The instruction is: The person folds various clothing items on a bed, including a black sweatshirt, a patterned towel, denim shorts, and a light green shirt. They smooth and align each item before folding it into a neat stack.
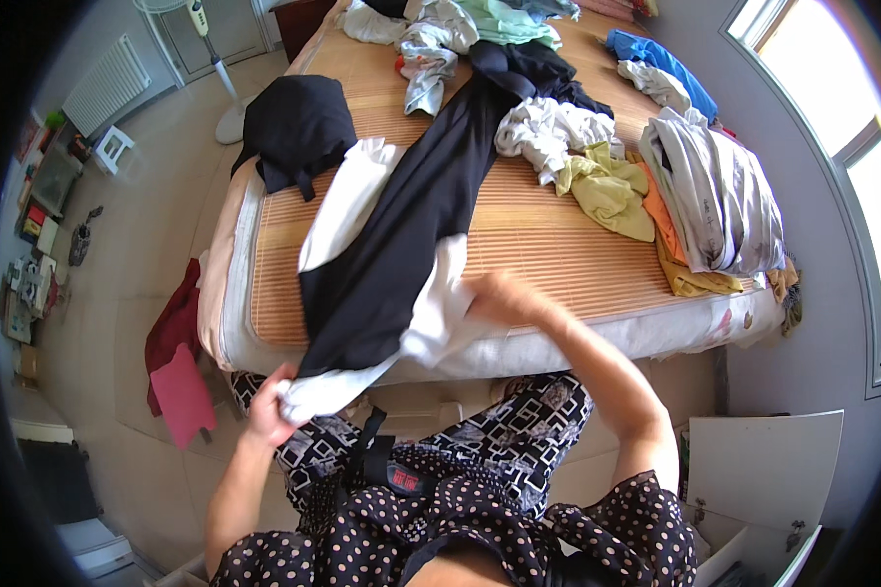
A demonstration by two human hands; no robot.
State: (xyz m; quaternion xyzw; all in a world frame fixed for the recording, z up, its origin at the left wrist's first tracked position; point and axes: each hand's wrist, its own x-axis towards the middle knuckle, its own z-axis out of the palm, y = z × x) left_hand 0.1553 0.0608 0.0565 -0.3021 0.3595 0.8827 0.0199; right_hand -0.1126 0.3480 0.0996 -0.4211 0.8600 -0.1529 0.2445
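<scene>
A long black and white garment (pixel 387 245) stretches along the bed from its front edge toward the far clothes. My left hand (pixel 267 409) is closed on its white near end, just off the front edge. My right hand (pixel 499 299) is smeared by motion at the white cloth on the garment's right side. This cloth is drawn up to the fingers and blurred with them, so the hand appears closed on it; the fingertips are hidden. Another white part (pixel 347 201) lies flat along the garment's left side.
The bed has a striped mat (pixel 548 264). Left of the garment sits a black bag-like bundle (pixel 299 127). On the right are white cloth (pixel 553 132), yellow-green cloth (pixel 609 194) and a folded grey-white pile (pixel 719 201). Red and pink cloth (pixel 184 396) hangs off the left side.
</scene>
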